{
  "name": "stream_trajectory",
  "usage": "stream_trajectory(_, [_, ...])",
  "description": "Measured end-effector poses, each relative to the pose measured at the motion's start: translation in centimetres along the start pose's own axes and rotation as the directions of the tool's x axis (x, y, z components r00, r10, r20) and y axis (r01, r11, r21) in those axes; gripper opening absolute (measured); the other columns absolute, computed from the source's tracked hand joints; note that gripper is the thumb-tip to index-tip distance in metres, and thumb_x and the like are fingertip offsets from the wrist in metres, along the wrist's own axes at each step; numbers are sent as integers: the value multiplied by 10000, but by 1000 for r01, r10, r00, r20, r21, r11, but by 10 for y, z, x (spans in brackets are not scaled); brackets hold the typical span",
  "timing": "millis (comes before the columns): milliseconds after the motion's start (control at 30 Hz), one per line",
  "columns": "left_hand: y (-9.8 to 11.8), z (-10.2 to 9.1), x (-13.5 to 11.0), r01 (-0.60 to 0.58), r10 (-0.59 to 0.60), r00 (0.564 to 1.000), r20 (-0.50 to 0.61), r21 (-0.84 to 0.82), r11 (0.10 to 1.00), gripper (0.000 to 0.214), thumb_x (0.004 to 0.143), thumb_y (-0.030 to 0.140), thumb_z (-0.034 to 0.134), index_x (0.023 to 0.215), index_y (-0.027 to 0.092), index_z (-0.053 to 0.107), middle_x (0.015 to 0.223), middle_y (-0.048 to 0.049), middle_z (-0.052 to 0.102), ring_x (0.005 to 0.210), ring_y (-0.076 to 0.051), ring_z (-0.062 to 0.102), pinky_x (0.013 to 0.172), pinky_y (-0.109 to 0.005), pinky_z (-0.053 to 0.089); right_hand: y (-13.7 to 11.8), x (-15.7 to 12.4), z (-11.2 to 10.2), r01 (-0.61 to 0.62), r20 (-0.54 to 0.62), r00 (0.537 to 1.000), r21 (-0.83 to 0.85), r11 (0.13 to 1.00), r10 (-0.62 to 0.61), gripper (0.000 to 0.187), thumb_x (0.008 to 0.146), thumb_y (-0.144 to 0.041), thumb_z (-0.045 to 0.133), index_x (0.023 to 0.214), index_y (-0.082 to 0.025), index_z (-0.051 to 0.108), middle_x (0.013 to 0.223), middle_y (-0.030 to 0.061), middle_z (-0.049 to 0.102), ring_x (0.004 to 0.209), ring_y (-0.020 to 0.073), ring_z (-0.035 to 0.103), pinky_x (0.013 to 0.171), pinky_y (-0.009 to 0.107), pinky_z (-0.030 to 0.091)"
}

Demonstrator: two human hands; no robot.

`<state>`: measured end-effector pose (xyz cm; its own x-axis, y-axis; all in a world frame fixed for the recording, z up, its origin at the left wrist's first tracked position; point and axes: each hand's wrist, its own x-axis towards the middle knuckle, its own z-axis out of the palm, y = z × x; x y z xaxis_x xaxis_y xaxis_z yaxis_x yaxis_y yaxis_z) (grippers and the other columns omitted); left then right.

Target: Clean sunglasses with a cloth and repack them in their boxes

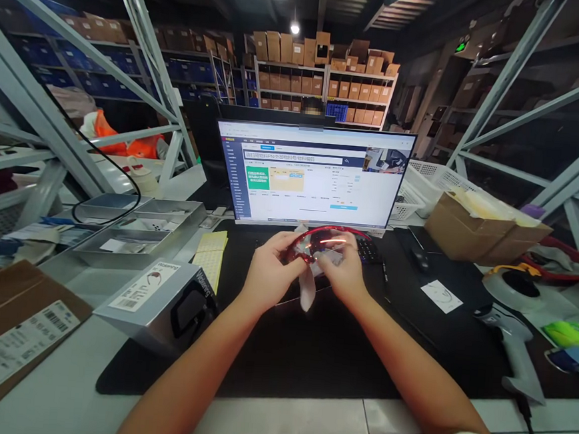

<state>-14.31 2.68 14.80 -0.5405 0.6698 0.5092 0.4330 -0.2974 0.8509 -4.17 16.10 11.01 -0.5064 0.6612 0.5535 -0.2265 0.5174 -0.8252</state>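
Between my two hands, above the black desk mat, is a pair of red sports glasses with a shiny curved lens. My left hand closes on the left end, thumb against the lens. At the other end my right hand grips the glasses, its thumb also on the near side. A white strip, perhaps cloth or tissue, hangs below the glasses between my hands. Left of my forearms a grey box stands on the mat, with a label showing a picture of glasses.
A lit monitor stands behind my hands, with a keyboard partly hidden below it. To the right are a mouse, a white card, a barcode scanner and a cardboard box. A brown carton lies at left.
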Motion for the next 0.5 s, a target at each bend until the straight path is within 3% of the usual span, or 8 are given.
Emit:
stream_trajectory(67, [-1,0,1,22,-23,1000,-6,-64,998,306,757,176,706,1055,210,771,1093,-69,704,969,-212,684,818,-312,577,-7,-5,1,160,123,981,-78,984,-150,231,767,-356,762,874,-214,614,1163,105,620,1144,257,587,1050,428,435])
stream_trajectory(167, [1,0,2,27,-28,1000,-1,-113,993,321,743,166,724,1057,210,774,1105,-60,711,1045,-214,673,953,-337,546,-14,-9,2,234,197,958,-111,966,-210,185,827,-342,716,942,-212,652,1091,97,656,1075,243,614,990,401,467])
stream_trajectory(267, [3,0,1,35,-35,999,0,-135,990,303,736,171,733,1034,204,778,1090,-60,723,1039,-214,675,984,-353,535,-12,-7,0,210,246,951,-72,975,-187,176,875,-361,671,975,-216,667,1064,85,692,1044,237,631,970,395,474])
stream_trajectory(400, [6,-1,1,64,-65,998,0,-146,987,302,720,199,748,1021,195,777,1077,-70,738,1002,-226,690,952,-377,557,-6,-5,-5,74,313,946,29,997,-79,251,902,-388,631,1097,-232,657,1137,66,709,1060,229,645,950,390,484])
stream_trajectory(500, [7,-1,2,50,-51,999,-4,-128,990,297,711,207,746,1007,194,777,1065,-69,741,994,-227,691,944,-378,560,-5,-5,-4,104,291,953,-66,992,-81,275,848,-342,687,1093,-219,669,1113,71,721,1027,234,655,938,387,491])
